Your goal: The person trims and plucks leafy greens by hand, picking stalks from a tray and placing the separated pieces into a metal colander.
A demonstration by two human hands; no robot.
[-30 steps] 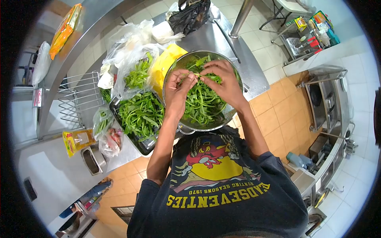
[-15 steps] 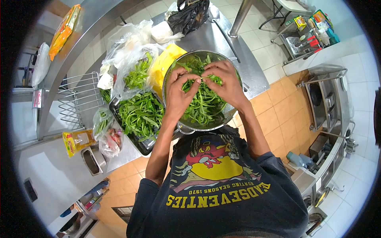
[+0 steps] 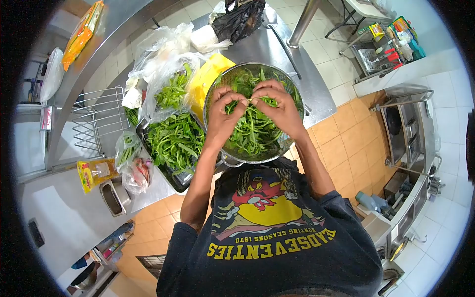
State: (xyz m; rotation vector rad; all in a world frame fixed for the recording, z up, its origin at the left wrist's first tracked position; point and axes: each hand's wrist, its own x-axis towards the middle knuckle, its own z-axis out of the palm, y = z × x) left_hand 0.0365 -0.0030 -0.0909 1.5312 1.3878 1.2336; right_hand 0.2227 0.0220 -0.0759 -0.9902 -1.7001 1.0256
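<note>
While both hands are over the big mesh bowl [image 3: 284,144], the grip is a pinch: left hand [image 3: 222,121] and right hand [image 3: 285,110] grasp a thin stem [image 3: 250,100] with their fingertips. A second ago the left fingers were a bit higher; now they are curled in lower, so the tips nearly meet and little stem shows. Loose greens [image 3: 252,131] lie in the bowl under the hands. Beside it, more leaves [image 3: 175,138] fill a black tray [image 3: 183,186] on the shiny worktop [image 3: 319,94], near a yellow thing [image 3: 209,73] and a clear bag [image 3: 166,42].
</note>
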